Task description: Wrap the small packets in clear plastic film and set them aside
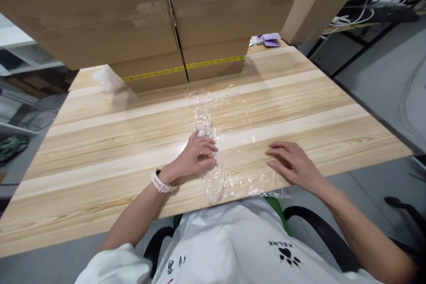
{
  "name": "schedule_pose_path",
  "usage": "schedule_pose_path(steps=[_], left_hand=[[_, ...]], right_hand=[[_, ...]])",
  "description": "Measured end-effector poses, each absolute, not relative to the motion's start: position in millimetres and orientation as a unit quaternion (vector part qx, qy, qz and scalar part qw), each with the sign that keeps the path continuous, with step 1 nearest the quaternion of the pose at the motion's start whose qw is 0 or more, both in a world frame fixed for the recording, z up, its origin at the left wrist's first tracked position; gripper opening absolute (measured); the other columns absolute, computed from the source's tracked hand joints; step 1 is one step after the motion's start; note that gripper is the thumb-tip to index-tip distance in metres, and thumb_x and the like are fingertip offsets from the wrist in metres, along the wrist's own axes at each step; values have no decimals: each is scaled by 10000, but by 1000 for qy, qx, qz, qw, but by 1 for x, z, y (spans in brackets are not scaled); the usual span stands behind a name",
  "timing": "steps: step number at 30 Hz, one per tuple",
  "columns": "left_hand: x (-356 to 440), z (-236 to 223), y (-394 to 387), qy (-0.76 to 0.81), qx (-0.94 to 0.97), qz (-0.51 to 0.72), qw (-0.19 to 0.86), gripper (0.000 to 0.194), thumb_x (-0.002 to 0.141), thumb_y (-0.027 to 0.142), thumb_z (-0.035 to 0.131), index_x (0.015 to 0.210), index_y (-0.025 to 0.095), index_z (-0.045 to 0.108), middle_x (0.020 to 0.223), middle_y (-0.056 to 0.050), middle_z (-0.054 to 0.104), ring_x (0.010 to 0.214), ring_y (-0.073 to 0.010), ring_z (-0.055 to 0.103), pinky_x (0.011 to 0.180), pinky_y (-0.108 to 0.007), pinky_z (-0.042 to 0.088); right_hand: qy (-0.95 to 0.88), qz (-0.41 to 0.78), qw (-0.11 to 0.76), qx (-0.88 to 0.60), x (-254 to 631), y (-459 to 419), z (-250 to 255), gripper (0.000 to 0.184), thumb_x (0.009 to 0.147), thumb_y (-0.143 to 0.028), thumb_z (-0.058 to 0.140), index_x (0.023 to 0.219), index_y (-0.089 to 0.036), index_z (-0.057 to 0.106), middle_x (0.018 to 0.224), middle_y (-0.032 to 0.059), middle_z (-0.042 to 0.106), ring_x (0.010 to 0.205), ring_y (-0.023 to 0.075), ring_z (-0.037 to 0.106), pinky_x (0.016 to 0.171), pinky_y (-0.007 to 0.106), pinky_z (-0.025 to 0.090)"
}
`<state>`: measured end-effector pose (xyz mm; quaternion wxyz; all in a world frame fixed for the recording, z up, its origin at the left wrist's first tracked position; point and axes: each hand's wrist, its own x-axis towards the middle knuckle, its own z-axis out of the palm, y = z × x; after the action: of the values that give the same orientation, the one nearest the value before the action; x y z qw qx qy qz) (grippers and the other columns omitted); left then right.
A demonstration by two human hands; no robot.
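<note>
A sheet of clear plastic film (233,135) lies on the wooden table, reaching to its front edge. Its left side is bunched into a crinkled, whitish strip (214,186). My left hand (199,155), with a pale band on the wrist, is curled over this strip and presses on it; whatever lies under the fingers is hidden. Near the film's right side is my right hand (288,162), its thumb and fingers apart with nothing between them. Whether its fingertips touch the film, I cannot tell.
Large cardboard boxes (133,22) stand along the back of the wooden table (109,142), with a yellow measuring tape (216,61) across their lower part. A crumpled plastic bag (106,79) sits at the back left. Purple packets (271,39) lie at the back right.
</note>
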<state>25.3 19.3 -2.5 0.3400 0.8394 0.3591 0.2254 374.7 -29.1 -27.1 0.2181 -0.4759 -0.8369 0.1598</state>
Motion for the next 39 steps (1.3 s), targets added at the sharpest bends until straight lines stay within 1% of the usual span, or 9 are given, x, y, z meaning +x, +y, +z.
schedule_pose_path(steps=[5, 11, 15, 18, 21, 27, 30, 34, 39], left_hand=[[33, 11, 11, 379, 851, 258, 256, 111, 899, 325, 718, 832, 237, 711, 1159, -21, 719, 1224, -223, 580, 1256, -560, 102], [60, 24, -19, 335, 912, 160, 174, 264, 873, 467, 720, 973, 227, 677, 1104, -59, 666, 1071, -253, 556, 1141, -540, 254], [62, 13, -48, 373, 911, 107, 137, 193, 862, 351, 719, 929, 191, 635, 1052, -93, 638, 989, -273, 537, 963, -494, 371], [56, 3, -66, 410, 884, 160, 155, 14, 928, 198, 601, 930, 185, 603, 1046, -89, 624, 965, -244, 546, 878, -425, 408], [52, -2, -78, 448, 837, 244, 200, 158, 949, 76, 486, 972, 196, 587, 1055, -79, 604, 957, -205, 565, 836, -361, 450], [35, 5, -86, 559, 703, 376, 228, 294, 886, 37, 476, 1081, 228, 584, 1017, -44, 567, 804, -151, 566, 688, -275, 490], [39, 10, -80, 610, 688, 365, 145, 291, 922, 160, 539, 1206, 221, 542, 1098, -72, 589, 909, -198, 593, 773, -334, 524], [67, 9, -65, 637, 727, 243, 79, 571, 863, 354, 706, 1361, 192, 479, 1192, -130, 620, 1090, -306, 599, 879, -433, 523], [65, 11, -57, 654, 651, 297, 246, 257, 921, 175, 524, 1152, 219, 628, 836, -14, 649, 702, -158, 608, 659, -284, 482]], right_hand=[[-785, 103, 264, -552, 388, -34, -5, 281, 972, -431, 539, 1177, -361, 719, 1177, 101, 694, 1158, 365, 624, 954, 594, 536], [-868, 151, 200, -428, 312, -46, -11, 421, 1012, -390, 511, 1423, -323, 567, 1545, 84, 506, 1443, 311, 448, 1134, 560, 454], [-894, 136, 135, -406, 304, -36, -35, 492, 1040, -436, 462, 1510, -289, 466, 1653, 96, 350, 1528, 298, 324, 1201, 550, 366], [-905, 130, 119, -387, 314, -30, -40, 512, 1049, -456, 441, 1530, -281, 432, 1663, 100, 326, 1536, 293, 309, 1215, 549, 339], [-907, 133, 120, -382, 321, -28, -39, 526, 1039, -479, 461, 1542, -340, 396, 1666, 65, 324, 1535, 276, 312, 1219, 545, 334], [-906, 132, 126, -382, 320, -28, -41, 528, 1040, -490, 446, 1550, -391, 349, 1669, 34, 321, 1539, 261, 306, 1221, 548, 336], [-908, 122, 123, -381, 320, -28, -43, 518, 1045, -480, 440, 1545, -357, 373, 1669, 56, 319, 1538, 271, 308, 1216, 550, 339], [-911, 102, 122, -381, 320, -29, -44, 506, 1060, -485, 407, 1539, -321, 397, 1665, 65, 331, 1536, 269, 309, 1208, 543, 344], [-914, 83, 113, -382, 320, -31, -44, 506, 1068, -485, 389, 1543, -311, 389, 1671, 53, 321, 1540, 251, 301, 1219, 517, 337]])
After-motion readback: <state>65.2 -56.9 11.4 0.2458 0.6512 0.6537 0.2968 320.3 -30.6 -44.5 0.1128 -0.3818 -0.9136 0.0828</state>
